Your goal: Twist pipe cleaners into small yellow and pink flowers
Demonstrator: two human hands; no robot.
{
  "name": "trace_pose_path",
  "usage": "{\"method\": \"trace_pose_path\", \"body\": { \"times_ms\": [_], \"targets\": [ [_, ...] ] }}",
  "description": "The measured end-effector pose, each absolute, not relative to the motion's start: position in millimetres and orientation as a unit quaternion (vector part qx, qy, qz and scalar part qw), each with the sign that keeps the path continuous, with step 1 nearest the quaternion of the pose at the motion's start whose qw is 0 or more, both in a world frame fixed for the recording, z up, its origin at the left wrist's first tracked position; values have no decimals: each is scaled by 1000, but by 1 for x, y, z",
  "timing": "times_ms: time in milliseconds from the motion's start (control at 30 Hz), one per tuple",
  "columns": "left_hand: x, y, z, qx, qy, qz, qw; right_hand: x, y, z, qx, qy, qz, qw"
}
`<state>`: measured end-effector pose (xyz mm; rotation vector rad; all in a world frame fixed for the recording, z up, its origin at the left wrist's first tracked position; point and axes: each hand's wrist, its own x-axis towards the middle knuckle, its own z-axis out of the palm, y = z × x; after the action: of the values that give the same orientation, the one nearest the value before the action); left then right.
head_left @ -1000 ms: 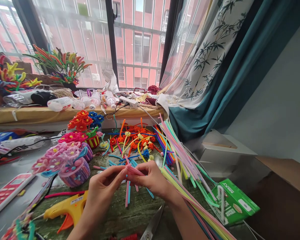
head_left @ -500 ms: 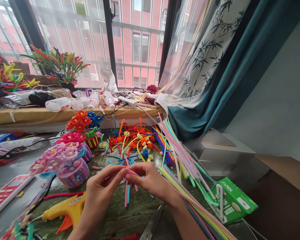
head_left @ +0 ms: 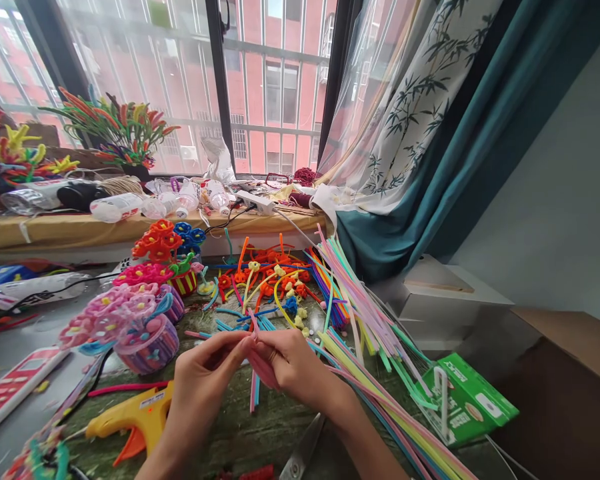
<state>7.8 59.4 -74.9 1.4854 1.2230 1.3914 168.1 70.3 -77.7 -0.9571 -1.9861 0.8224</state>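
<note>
Pink pipe cleaner pinched between fingertips of left hand and right hand, above green tabletop. Step in hand seems shaping or twisting at pinch; next move likely calls for firm left hold, right fingers turning.

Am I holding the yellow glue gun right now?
No, the yellow glue gun lies on the table, while your left hand and right hand pinch pink pipe cleaner.

This looks like a home craft corner, with curtains, glue gun and pipe cleaners.
</note>
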Motion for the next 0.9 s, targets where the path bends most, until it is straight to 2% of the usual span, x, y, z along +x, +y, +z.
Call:
{"method": "trace_pose_path", "body": {
  "times_ms": [500,667,900],
  "targets": [
    [8,58,-71,596,484,538,348,166,70,-81,-401,-807,235,365],
    [8,58,-72,596,482,539,348,167,71,-81,-399,-809,234,364],
    [8,58,-71,572,481,535,394,165,72,-76,-375,-779,281,416]
  ]
}}
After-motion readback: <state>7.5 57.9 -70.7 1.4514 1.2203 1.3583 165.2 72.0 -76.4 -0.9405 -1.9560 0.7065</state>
